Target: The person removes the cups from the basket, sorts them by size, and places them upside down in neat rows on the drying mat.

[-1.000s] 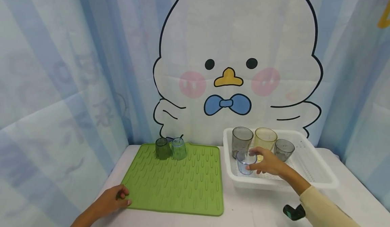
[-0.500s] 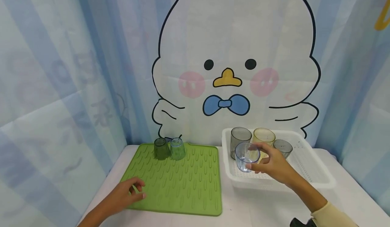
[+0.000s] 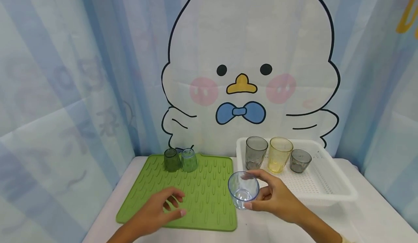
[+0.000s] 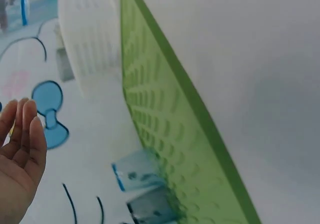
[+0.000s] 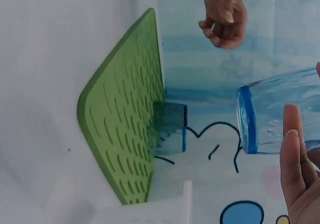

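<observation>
A clear bluish glass (image 3: 242,196) hangs between the thumb and fingers of my right hand (image 3: 277,197), mouth upward, in front of the basket's left corner. Its blue base also shows in the right wrist view, where the glass (image 5: 280,114) is gripped. My left hand (image 3: 160,210) hovers over the front of the green ridged mat (image 3: 209,199), fingers loosely bent, holding nothing. Two small glasses stand upside down at the mat's back edge: a dark green glass (image 3: 172,160) and a light blue-green glass (image 3: 189,160).
A white perforated basket (image 3: 339,185) stands right of the mat. Inside are a tall grey glass (image 3: 256,152), a tall yellow glass (image 3: 279,154) and a short grey glass (image 3: 299,160). A printed curtain (image 3: 241,36) hangs behind the white table (image 3: 261,228).
My right hand has lifted the bluish glass out of the basket and brought it left and nearer. My left hand has moved right from the mat's left edge to above its front part.
</observation>
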The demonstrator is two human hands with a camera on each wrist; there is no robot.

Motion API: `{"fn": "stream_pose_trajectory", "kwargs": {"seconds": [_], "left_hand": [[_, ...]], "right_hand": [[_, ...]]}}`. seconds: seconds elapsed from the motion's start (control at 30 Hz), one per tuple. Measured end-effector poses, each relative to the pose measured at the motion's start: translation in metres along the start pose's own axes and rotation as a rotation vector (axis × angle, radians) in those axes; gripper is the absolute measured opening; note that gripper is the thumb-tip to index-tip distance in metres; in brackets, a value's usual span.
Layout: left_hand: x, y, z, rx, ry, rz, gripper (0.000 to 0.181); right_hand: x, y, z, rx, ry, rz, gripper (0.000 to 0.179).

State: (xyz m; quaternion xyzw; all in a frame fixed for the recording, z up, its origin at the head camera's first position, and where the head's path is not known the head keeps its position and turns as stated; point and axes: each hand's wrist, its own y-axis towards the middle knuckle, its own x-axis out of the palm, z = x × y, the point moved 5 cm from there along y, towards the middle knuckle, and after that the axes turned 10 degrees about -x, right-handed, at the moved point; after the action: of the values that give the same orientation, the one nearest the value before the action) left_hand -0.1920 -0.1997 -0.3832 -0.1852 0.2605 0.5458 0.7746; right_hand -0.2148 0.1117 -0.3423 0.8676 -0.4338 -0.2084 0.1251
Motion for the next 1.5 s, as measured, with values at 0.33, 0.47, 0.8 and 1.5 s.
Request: {"fn": "stream_pose_trajectory", "kwargs": {"seconds": [0.33,0.47,0.8,1.5], "left_hand": [[0.031,-0.001,0.050,0.026,-0.119,-0.069,0.050],[0.042,0.000,0.060,0.062,-0.155,-0.093,0.058],[0.055,0.005,0.066,0.062,-0.177,-0.119,0.067],[0.056,0.000,0.077,0.110,-0.028,0.041,0.068]], "right_hand": [[0.039,-0.004,0.004,0.064,0.119,-0.056,0.066],[0.051,-0.005,0.008,0.132,0.188,-0.076,0.066],[0.067,-0.008,0.016,0.147,0.357,-0.084,0.069],[0.093,-0.020,0.054,0.244,0.396,-0.165,0.054]]}}
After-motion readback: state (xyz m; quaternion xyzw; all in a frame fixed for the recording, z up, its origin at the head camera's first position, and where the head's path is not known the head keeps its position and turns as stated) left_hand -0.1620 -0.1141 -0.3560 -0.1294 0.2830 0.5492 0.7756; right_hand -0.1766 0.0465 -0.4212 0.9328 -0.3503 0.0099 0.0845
